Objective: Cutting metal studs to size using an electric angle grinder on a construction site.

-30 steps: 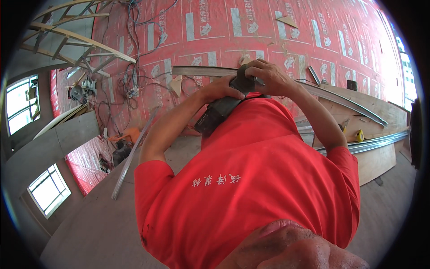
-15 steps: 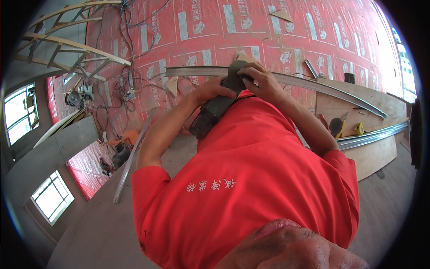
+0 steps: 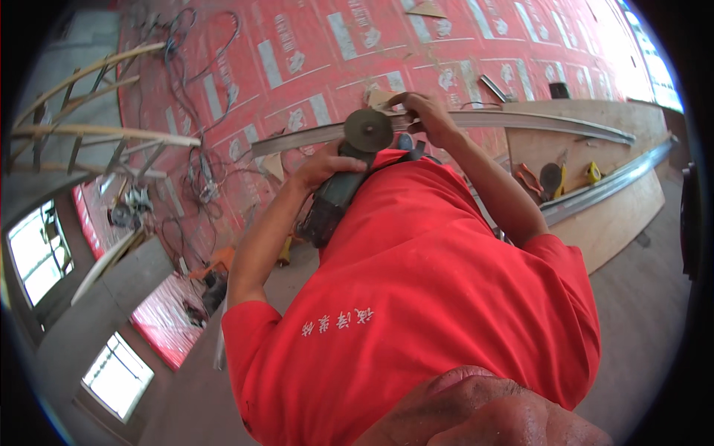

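My left hand (image 3: 318, 165) is closed around a dark green angle grinder (image 3: 333, 202), held along the left side of my red shirt, with its round disc (image 3: 368, 131) facing up. To the right of the disc, my right hand (image 3: 428, 117) has come off the tool, its fingers bent but apart, with no held object visible. It is over a long metal channel (image 3: 506, 119) that runs crosswise behind the grinder; whether it touches the channel I cannot tell. A small light wooden piece (image 3: 379, 99) lies just beyond.
Red printed sheeting (image 3: 461, 41) carries tangled cables (image 3: 204, 178). Curved timber frames (image 3: 97, 130) stand at left. At right, a plywood board (image 3: 558, 119) bears orange-handled pliers (image 3: 526, 180), a spare disc (image 3: 550, 177) and a yellow tape measure (image 3: 593, 172), beside more metal channels (image 3: 617, 177).
The grinder has swung left and turned, showing the disc's face. My right hand has left the grinder's head and moved up and right. The whole view has tilted slightly.
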A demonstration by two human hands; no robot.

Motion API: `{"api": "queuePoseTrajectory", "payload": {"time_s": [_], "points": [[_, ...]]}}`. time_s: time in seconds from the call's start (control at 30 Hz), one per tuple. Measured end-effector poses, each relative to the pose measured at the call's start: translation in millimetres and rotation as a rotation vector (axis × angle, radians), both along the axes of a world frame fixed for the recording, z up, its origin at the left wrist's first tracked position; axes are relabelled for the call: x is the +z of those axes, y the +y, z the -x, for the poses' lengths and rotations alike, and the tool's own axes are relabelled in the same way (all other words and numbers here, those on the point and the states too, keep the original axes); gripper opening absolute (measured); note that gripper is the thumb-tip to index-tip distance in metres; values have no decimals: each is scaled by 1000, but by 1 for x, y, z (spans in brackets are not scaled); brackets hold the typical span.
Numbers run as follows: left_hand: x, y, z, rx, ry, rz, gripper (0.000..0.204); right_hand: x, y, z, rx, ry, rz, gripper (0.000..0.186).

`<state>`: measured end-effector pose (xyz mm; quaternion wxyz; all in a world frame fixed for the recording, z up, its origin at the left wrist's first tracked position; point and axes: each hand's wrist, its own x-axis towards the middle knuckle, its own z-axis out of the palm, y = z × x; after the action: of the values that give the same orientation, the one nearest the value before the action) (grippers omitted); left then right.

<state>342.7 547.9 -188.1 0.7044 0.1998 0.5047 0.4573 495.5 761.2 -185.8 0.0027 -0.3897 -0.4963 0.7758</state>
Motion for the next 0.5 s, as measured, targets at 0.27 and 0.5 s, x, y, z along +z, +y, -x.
{"api": "queuePoseTrajectory", "payload": {"time_s": [0.27, 0.5], "points": [[-14, 11, 14, -87, 18, 32, 57, -31, 6, -6, -368, 195, 371, 16], [-20, 45, 9, -184, -38, 93, 61, -18, 39, -77, -197, -93, 228, 43]]}}
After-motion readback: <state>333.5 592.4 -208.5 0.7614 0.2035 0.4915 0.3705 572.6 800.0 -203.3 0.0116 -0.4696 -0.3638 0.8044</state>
